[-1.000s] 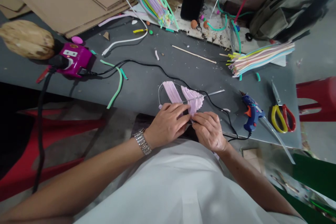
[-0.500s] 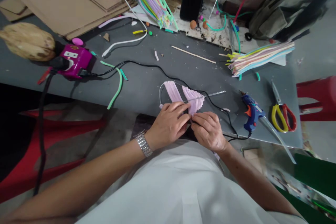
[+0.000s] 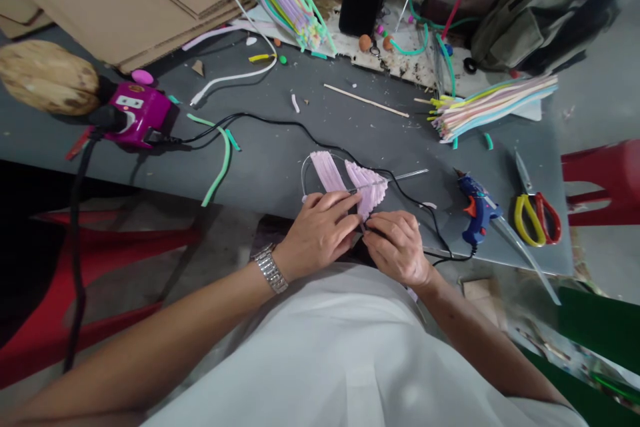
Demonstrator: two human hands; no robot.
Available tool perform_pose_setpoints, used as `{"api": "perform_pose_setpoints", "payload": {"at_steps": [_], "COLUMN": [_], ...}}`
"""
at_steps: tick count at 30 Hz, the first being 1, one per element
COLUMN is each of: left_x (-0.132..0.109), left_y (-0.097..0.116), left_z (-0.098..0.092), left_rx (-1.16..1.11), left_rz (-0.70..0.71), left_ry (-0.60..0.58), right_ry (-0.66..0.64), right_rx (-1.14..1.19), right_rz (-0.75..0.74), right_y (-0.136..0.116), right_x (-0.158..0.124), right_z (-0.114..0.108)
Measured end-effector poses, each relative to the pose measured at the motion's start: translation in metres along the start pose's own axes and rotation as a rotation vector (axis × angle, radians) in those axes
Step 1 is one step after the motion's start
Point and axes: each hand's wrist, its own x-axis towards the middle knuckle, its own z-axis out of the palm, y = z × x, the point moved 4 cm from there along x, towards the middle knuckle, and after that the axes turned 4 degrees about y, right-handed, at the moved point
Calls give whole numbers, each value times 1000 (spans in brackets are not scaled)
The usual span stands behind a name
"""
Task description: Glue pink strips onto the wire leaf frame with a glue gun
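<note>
At the table's near edge lies a pale pink piece [image 3: 369, 188] of pipe cleaners laid side by side, with a scalloped right edge. A thin metallic rod [image 3: 410, 175] crosses it and sticks out to the right. My left hand [image 3: 317, 227] is closed on the piece's lower left part, thumb and fingers against it. A flat pink band [image 3: 326, 171] extends above these fingers, with a thin wire loop beside it. My right hand [image 3: 397, 247] pinches at the lower tip, where a short pink pipe cleaner end shows between the hands; its fingertips are partly hidden.
A blue glue gun [image 3: 479, 208] and scissors [image 3: 530, 210] lie to the right. A black cord [image 3: 300, 125] runs across to a magenta power socket [image 3: 137, 113]. Pipe cleaner bundles [image 3: 495, 110], a wooden stick [image 3: 367, 101] and cardboard [image 3: 125, 7] lie farther back.
The view has shifted slightly. A little more of the pink end shows between my hands; both hands keep their grip, and the pink piece stays nearly in place.
</note>
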Motion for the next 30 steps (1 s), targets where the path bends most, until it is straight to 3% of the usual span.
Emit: {"api": "perform_pose_setpoints", "payload": {"at_steps": [7,11,14,17,19,22,25,28,30], "left_x": [-2,-2,-2,-1,0,1,1,1,1], "left_y": [-1,-3,-4,-4,-3,1,4,6,7], "left_z": [1,0,0,0,0,1,3,5,6], "left_rx": [4,3,-2,-32,-48,-60,-65,-71,-73], "left_rz": [33,44,56,32,-3,-45,-79,-109,-118], "left_ry": [18,34,47,74,92,128,170,192,202], "right_ry": [-51,24,230,138,24,-55,-26,152,337], "right_rx": [-42,-95,-371,-606,-598,-557,-507,-200,128], "right_rz": [8,97,482,957,1158,1320,1463,1661,1695], "right_y": [-5,4,32,59,71,84,96,103,100], "right_x": [3,-8,-34,-61,-71,-71,-71,-79,-81], "right_z": [1,-31,-77,-106,-111,-110,-111,-114,-115]}}
